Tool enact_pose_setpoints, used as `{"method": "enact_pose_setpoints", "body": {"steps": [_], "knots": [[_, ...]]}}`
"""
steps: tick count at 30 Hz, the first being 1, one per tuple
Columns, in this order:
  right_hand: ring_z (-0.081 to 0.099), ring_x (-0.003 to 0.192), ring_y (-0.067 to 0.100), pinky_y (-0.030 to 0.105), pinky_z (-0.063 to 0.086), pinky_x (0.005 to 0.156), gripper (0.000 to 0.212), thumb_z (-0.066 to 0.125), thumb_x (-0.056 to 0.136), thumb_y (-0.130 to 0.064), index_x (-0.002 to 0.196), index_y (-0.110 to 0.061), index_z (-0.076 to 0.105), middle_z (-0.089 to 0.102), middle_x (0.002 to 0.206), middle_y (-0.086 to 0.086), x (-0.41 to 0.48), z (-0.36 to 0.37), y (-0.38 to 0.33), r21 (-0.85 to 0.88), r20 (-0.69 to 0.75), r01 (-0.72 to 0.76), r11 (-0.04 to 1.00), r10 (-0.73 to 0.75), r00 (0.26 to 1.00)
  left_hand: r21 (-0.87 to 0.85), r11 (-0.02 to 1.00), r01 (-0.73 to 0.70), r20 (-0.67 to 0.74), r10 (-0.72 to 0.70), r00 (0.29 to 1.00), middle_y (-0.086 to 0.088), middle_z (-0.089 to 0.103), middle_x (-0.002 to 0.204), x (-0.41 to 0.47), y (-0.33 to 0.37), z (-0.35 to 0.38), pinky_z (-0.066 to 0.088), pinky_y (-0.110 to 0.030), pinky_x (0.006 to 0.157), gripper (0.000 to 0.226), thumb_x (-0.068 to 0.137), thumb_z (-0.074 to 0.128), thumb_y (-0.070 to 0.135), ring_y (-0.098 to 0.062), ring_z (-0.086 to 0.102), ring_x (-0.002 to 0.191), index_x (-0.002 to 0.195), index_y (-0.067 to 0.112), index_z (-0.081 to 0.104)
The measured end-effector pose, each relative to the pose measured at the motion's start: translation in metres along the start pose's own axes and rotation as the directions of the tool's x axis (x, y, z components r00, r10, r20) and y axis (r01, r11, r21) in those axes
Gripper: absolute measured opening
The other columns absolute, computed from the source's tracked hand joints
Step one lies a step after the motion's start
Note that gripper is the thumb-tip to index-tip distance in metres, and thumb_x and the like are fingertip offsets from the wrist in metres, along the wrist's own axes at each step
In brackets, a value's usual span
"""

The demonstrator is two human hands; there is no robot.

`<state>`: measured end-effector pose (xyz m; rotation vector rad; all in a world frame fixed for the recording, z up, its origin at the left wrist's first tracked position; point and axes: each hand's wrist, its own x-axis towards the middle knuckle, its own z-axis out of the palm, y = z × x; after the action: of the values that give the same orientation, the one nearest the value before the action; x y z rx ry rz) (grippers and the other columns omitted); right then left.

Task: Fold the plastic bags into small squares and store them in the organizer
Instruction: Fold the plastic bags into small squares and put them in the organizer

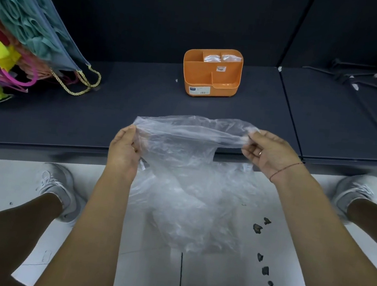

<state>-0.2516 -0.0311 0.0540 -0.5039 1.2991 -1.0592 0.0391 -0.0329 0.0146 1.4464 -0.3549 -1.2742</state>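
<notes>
Both hands, left [123, 151] and right [269, 152], pinch the top corners of a clear plastic bag [189, 185] in curled fingers [248, 148]. It hangs unfolded over the counter's [115, 114] front edge. This looks like spreading; next it likely needs laying flat before the orange organizer [210, 83] near the back edge.

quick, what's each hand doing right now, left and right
Left hand: fingers closed on the left end of the clear plastic bag.
Right hand: fingers pinching the bag's right end.
</notes>
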Motion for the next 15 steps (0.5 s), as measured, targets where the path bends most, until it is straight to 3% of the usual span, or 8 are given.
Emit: {"method": "enact_pose_setpoints", "body": {"steps": [3, 6, 10, 13, 15], "knots": [[0.063, 0.071, 0.006, 0.025, 0.053, 0.081, 0.016, 0.061, 0.091, -0.03, 0.079, -0.02, 0.063, 0.07, 0.077, -0.006, -0.003, 0.001, -0.003, 0.157, 0.119, -0.082, 0.984, 0.063, 0.991, 0.031, 1.0, -0.007, -0.003, 0.007, 1.0, -0.002, 0.064, 0.078, 0.004, -0.003, -0.004, 0.046, -0.046, 0.092, 0.018, 0.101, 0.053, 0.02, -0.024, 0.048, 0.079, 0.084, 0.02, 0.059], [0.063, 0.076, 0.008, 0.028, 0.049, 0.089, 0.024, 0.061, 0.083, -0.043, 0.068, -0.024, 0.061, 0.068, 0.083, -0.006, -0.007, 0.002, -0.005, 0.303, 0.229, -0.172, 0.937, 0.104, 0.968, 0.055, 0.998, 0.002, -0.024, -0.001, 1.0, -0.002, 0.058, 0.07, 0.008, -0.009, -0.006, 0.051, -0.04, 0.087, 0.02, 0.103, 0.05, 0.021, -0.02, 0.054, 0.071, 0.085, 0.016, 0.056], [0.067, 0.091, 0.013, 0.033, 0.044, 0.098, 0.023, 0.06, 0.085, -0.044, 0.073, -0.024, 0.063, 0.07, 0.095, -0.005, -0.008, 0.004, -0.004, 0.499, 0.276, -0.222, 0.837, 0.09, 0.957, 0.077, 0.996, 0.036, -0.054, -0.032, 0.998, 0.001, 0.056, 0.061, 0.006, -0.015, -0.004, 0.053, -0.03, 0.073, 0.026, 0.103, 0.048, 0.02, -0.017, 0.058, 0.068, 0.078, 0.016, 0.053], [0.066, 0.093, 0.012, 0.03, 0.048, 0.09, 0.022, 0.057, 0.092, -0.039, 0.095, -0.019, 0.067, 0.07, 0.099, -0.004, -0.007, 0.005, -0.007, 0.502, 0.209, -0.199, 0.841, 0.105, 0.972, 0.09, 0.994, 0.058, -0.059, -0.053, 0.997, -0.003, 0.059, 0.069, 0.005, -0.018, -0.006, 0.052, -0.028, 0.072, 0.029, 0.103, 0.048, 0.022, -0.018, 0.059, 0.073, 0.076, 0.016, 0.054], [0.069, 0.085, 0.009, 0.027, 0.053, 0.083, 0.02, 0.055, 0.095, -0.034, 0.098, -0.018, 0.066, 0.072, 0.096, -0.005, -0.005, 0.005, -0.008, 0.454, 0.169, -0.187, 0.871, 0.121, 0.978, 0.129, 0.991, 0.044, 0.002, -0.044, 0.999, -0.003, 0.061, 0.076, 0.003, -0.018, -0.009, 0.052, -0.027, 0.075, 0.025, 0.102, 0.051, 0.029, -0.017, 0.061, 0.077, 0.082, 0.017, 0.059]]}}
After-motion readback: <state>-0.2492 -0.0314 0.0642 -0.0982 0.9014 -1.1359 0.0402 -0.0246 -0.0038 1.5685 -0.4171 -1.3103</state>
